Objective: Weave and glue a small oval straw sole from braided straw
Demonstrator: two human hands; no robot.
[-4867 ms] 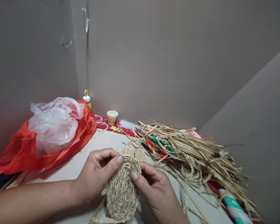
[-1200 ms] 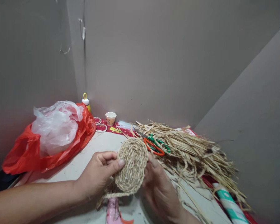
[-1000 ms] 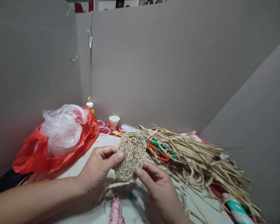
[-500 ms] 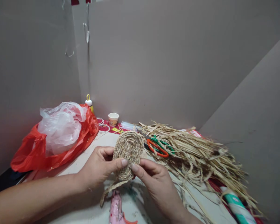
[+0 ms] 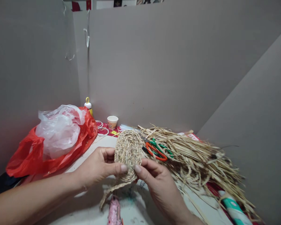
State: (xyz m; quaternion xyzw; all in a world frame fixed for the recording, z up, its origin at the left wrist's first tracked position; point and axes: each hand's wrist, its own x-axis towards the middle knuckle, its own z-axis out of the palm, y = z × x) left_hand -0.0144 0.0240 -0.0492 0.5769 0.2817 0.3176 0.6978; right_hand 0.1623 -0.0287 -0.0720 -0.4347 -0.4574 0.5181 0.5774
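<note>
An oval coil of braided straw (image 5: 128, 147) is held up above the table, tan and tightly wound. My left hand (image 5: 105, 165) grips its left edge, thumb across the front. On the right edge my right hand (image 5: 154, 176) pinches the coil, thumb in front and fingers behind. From the coil's bottom a loose braid tail (image 5: 107, 193) hangs down to the left. Just under that tail is a pink glue gun (image 5: 114, 211), partly cut off by the lower frame edge. Scissors with orange and green handles (image 5: 156, 150) lie behind the right hand.
A heap of dry straw (image 5: 192, 156) spreads over the table's right side, with a green and white cylinder (image 5: 235, 207) near it. A red plastic bag (image 5: 25, 156) with clear plastic stands left. Behind are a paper cup (image 5: 112, 122), a yellow-topped bottle (image 5: 87, 104) and grey panels (image 5: 142, 68).
The view has tilted up slightly, showing more above the panel. Both hands keep their hold on the coil, which now faces the camera a little more squarely.
</note>
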